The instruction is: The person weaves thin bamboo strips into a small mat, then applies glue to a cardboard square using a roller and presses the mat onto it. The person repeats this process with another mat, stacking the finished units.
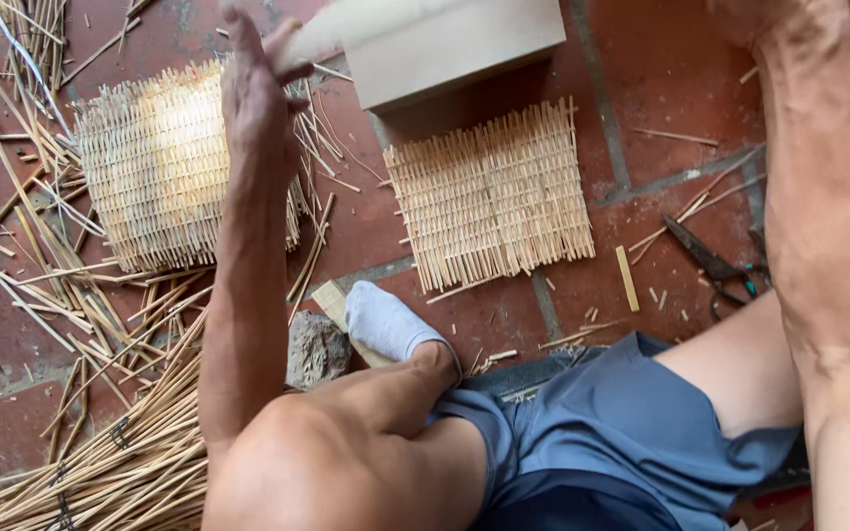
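- Left hand (256,84) raised, fingers closed on one end of a pale board (425,39) above the woven mats.
- Right hand out of view past the top edge; grip impossible to tell.
- Could slip from that one-ended hold and crush the flat mat (492,197) right below.
- Shears (715,267) lying open near the right leg: risk of a cut.

The left hand (253,84) grips a pale board (445,39) above the tiled floor (641,59). A woven mat (492,197) lies below it. Shears (715,265) rest near the right arm.
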`<state>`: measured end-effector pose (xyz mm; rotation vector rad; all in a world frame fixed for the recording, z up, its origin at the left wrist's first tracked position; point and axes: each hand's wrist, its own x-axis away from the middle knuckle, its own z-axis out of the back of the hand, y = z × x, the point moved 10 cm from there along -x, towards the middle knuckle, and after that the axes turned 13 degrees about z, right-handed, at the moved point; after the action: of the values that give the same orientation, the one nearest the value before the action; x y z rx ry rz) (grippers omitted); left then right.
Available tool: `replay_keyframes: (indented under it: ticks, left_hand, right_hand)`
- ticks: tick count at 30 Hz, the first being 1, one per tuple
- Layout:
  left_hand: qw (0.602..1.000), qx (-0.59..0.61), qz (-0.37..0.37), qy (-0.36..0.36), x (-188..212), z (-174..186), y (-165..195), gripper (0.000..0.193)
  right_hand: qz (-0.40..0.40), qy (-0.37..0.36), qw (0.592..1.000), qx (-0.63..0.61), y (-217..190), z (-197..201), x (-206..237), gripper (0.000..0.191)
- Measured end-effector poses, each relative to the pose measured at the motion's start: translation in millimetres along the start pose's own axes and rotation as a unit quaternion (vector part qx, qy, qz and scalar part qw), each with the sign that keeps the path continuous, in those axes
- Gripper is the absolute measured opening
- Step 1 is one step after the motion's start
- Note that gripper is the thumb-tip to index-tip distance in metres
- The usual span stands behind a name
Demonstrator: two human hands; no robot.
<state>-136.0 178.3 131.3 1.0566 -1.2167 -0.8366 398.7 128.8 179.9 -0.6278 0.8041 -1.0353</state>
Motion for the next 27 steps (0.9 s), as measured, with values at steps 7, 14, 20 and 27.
replay_keyframes:
  ticks: [7,14,20,27]
  left_hand:
    - [0.996,-0.046,0.065,0.03,111,-33,-43,0.061]
    - [0.969,-0.113,0.217,0.044,152,-42,-127,0.058]
    - [0.963,-0.092,0.251,0.016,158,-53,-192,0.061]
    - [0.956,-0.143,0.252,0.035,125,-59,-205,0.06]
  right_hand:
    - [0.029,-0.031,0.998,-0.052,-39,-44,-12,0.042]
    - [-0.054,-0.153,0.981,-0.108,-35,-139,23,0.048]
    - [-0.239,-0.231,0.942,0.048,29,-179,76,0.066]
    - [-0.249,-0.182,0.951,0.007,65,-182,63,0.071]
